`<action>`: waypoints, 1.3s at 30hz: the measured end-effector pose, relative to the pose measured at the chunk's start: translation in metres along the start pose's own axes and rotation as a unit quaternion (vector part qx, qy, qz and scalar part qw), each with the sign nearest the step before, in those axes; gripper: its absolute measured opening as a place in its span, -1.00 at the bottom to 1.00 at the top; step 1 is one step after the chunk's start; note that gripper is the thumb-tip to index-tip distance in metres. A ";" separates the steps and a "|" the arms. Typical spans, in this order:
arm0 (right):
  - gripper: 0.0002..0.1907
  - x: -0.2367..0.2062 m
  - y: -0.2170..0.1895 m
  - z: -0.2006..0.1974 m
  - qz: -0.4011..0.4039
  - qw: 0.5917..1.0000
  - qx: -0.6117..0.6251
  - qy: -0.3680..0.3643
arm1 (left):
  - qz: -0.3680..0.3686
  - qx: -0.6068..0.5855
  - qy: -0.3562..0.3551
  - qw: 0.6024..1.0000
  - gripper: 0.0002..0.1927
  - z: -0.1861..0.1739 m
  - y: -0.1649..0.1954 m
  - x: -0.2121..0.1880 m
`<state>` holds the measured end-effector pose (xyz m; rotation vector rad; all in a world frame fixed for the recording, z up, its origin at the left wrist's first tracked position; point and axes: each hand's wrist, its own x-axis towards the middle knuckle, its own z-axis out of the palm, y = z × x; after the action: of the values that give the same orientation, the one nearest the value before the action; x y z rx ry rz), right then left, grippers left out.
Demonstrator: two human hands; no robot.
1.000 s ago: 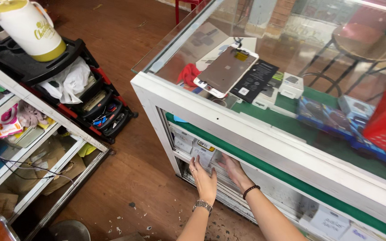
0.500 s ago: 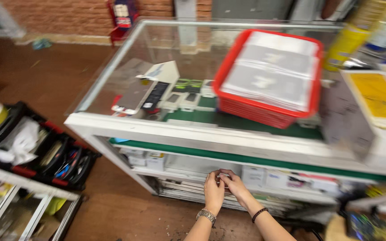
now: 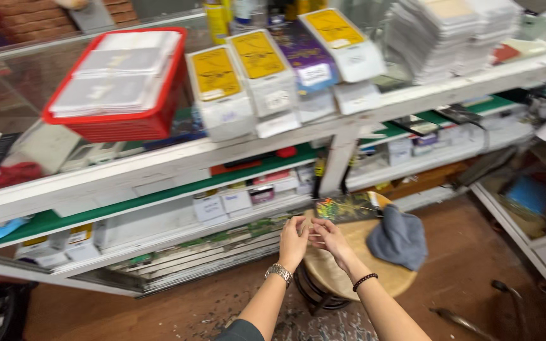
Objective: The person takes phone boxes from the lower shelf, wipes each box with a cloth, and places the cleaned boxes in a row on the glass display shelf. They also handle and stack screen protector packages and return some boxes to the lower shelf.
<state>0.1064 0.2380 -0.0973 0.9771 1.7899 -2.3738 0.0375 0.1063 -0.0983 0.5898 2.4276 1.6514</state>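
My left hand (image 3: 294, 243), with a silver watch on its wrist, and my right hand (image 3: 333, 240), with a black bead bracelet, meet fingertip to fingertip over a round wooden stool (image 3: 342, 275). Both pinch a small thin object (image 3: 314, 234) between them; it is too blurred to identify. Just beyond my fingers, a flat colourful packet (image 3: 347, 207) lies on the stool. A crumpled grey cloth (image 3: 400, 237) rests on the stool's right side.
A white-framed glass counter (image 3: 159, 167) runs across in front of me, with small boxes on green-lined shelves inside. On top stand a red basket (image 3: 116, 95) of flat packs, yellow-and-white boxes (image 3: 241, 82) and stacked white packets (image 3: 450, 35). Another glass case (image 3: 526, 202) stands at right.
The view has swung right along the counter. My hands have come away from the lower shelf and now meet over the stool, still pinched together.
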 end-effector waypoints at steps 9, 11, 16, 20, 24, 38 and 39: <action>-0.17 -0.038 0.012 -0.152 -0.204 0.855 -0.373 0.297 | 0.044 0.178 -0.118 0.976 -0.28 0.077 0.035 -0.001; 0.00 -0.041 0.013 -0.171 -0.222 0.852 -0.370 0.297 | 0.047 0.235 -0.158 0.958 -0.15 0.078 0.037 0.012; 0.30 -0.042 -0.005 -0.193 -0.064 0.832 -0.478 0.275 | 0.032 0.317 -0.247 0.915 -0.01 0.095 0.036 0.047; 0.30 -0.029 -0.008 -0.183 0.117 0.811 -0.529 0.220 | 0.042 0.316 -0.275 0.907 0.11 0.126 0.028 0.071; -0.07 -0.027 0.015 -0.195 0.043 0.774 -0.575 0.261 | 0.049 0.345 -0.328 0.878 0.26 0.147 0.021 0.087; -0.36 0.021 -0.075 -0.174 -0.376 0.698 -0.541 0.280 | 0.020 0.282 -0.191 0.940 0.13 0.159 0.083 0.056; -0.33 0.025 -0.083 -0.170 -0.365 0.644 -0.614 0.276 | 0.007 0.265 -0.181 0.947 0.08 0.157 0.090 0.052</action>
<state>0.1350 0.4235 -0.0633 0.7389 3.5421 -0.1998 0.0637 0.2904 -0.0711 0.8889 2.5626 0.7747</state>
